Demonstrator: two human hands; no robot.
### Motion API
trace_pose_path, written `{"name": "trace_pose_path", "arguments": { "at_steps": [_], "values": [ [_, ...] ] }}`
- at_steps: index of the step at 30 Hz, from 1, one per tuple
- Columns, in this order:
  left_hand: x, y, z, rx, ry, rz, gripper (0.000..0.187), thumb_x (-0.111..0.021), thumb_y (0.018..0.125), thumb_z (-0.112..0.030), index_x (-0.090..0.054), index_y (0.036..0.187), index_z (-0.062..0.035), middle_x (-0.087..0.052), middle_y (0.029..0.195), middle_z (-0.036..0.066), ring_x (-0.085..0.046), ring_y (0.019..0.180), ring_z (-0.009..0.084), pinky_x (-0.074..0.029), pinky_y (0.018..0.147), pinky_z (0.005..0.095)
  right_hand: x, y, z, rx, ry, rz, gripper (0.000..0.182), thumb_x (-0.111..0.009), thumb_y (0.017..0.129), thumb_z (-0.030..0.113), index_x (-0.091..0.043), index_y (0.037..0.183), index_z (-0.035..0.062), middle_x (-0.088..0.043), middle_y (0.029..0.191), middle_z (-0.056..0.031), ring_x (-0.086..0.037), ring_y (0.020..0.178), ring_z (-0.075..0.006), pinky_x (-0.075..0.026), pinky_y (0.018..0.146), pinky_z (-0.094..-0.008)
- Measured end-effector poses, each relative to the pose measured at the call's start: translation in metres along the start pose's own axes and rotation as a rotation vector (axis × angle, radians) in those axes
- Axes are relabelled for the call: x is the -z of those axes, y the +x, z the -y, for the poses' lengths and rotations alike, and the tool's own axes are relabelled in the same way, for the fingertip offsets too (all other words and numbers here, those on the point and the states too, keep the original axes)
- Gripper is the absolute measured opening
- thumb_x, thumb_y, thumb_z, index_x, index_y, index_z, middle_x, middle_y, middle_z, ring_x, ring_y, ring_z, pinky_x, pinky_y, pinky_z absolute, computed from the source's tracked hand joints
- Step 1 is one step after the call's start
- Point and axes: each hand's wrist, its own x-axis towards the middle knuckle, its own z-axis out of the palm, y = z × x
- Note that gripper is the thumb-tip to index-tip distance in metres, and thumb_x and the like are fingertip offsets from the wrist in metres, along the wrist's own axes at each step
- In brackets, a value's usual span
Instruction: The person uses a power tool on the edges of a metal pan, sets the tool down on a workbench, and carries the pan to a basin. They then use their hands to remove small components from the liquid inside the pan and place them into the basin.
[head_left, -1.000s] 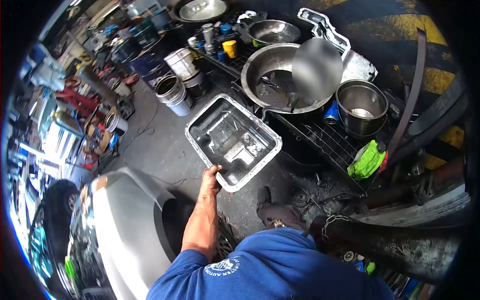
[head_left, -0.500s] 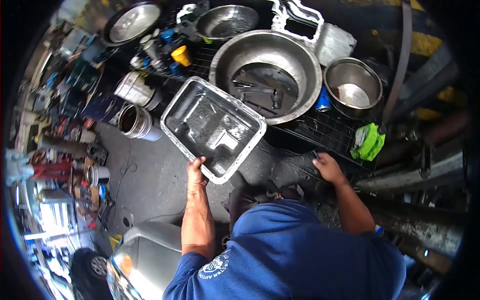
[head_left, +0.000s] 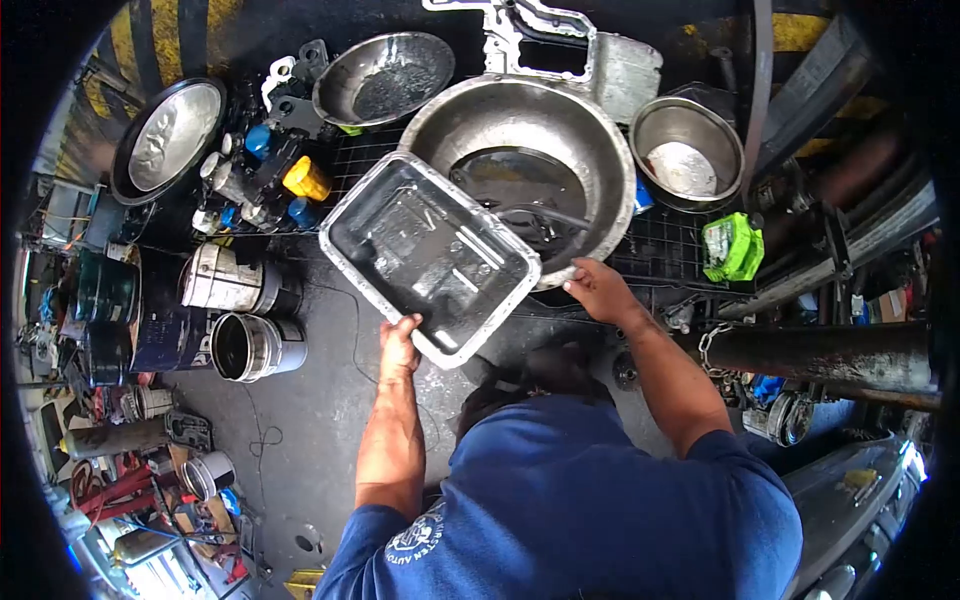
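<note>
My left hand (head_left: 400, 345) grips the near corner of a rectangular metal oil pan (head_left: 345, 262), thumb over its flange. The pan is tilted, its dark, wet inside facing me and its far edge overlapping the large steel basin (head_left: 622, 190). Just right of the pan, my right hand (head_left: 598, 290) is at the basin's near rim with its fingers pinched together. What lies between those fingers is too small to tell. Dark liquid and a dark tool-like part (head_left: 548, 213) lie inside the basin, partly hidden by the pan.
A smaller steel bowl (head_left: 735, 150) stands right of the basin, near a bright green object (head_left: 735, 248). Another bowl (head_left: 440, 62) and a cast metal frame (head_left: 490, 50) sit behind. Buckets (head_left: 285, 345) stand on the left floor. A chain (head_left: 708, 345) hangs at right.
My right hand has moved left and up to the basin's near rim. The oil pan stays in my left hand. My view has turned and shifted.
</note>
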Motion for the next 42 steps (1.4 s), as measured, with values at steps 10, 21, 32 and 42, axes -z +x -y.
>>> {"name": "trace_pose_path", "arguments": {
  "at_steps": [10,21,32,42],
  "values": [
    [0.016,0.038,0.006,0.080,0.078,0.086,0.036,-0.070,0.079,-0.005,-0.062,0.113,0.0067,-0.068,0.100,0.011,-0.066,0.087,0.0228,-0.053,0.083,0.0357,0.031,0.135,-0.019,-0.093,-0.445,-0.014,0.049,-0.069,0.091,0.021,-0.056,0.132,-0.0010,-0.062,0.125,-0.0263,-0.060,0.117,-0.0417,-0.048,0.101,-0.0452],
    [0.003,0.017,-0.005,0.099,0.067,0.018,0.037,-0.075,0.085,-0.007,-0.062,0.118,0.0019,-0.069,0.107,0.009,-0.067,0.095,0.0216,-0.053,0.089,0.0352,-0.018,0.221,-0.060,-0.057,-0.517,0.427,0.055,-0.058,0.099,0.031,-0.045,0.147,0.0078,-0.061,0.133,-0.0234,-0.057,0.124,-0.0400,-0.045,0.106,-0.0460],
    [-0.003,0.011,-0.014,0.054,0.129,-0.005,0.040,-0.077,0.085,-0.010,-0.063,0.120,0.0026,-0.070,0.112,0.010,-0.065,0.104,0.0223,-0.048,0.098,0.0354,-0.027,0.245,-0.031,-0.132,-0.614,0.634,0.049,-0.058,0.100,0.034,-0.052,0.142,0.0103,-0.061,0.136,-0.0160,-0.055,0.129,-0.0362,-0.045,0.107,-0.0454],
    [-0.003,0.005,-0.014,0.079,0.204,-0.067,0.041,-0.075,0.086,-0.013,-0.061,0.122,0.0036,-0.068,0.111,0.009,-0.064,0.103,0.0223,-0.047,0.097,0.0359,-0.016,0.238,-0.025,-0.167,-0.675,0.908,0.033,-0.061,0.098,0.034,-0.069,0.113,0.0052,-0.072,0.103,-0.0099,-0.069,0.091,-0.0287,-0.054,0.080,-0.0427]
  ]
}}
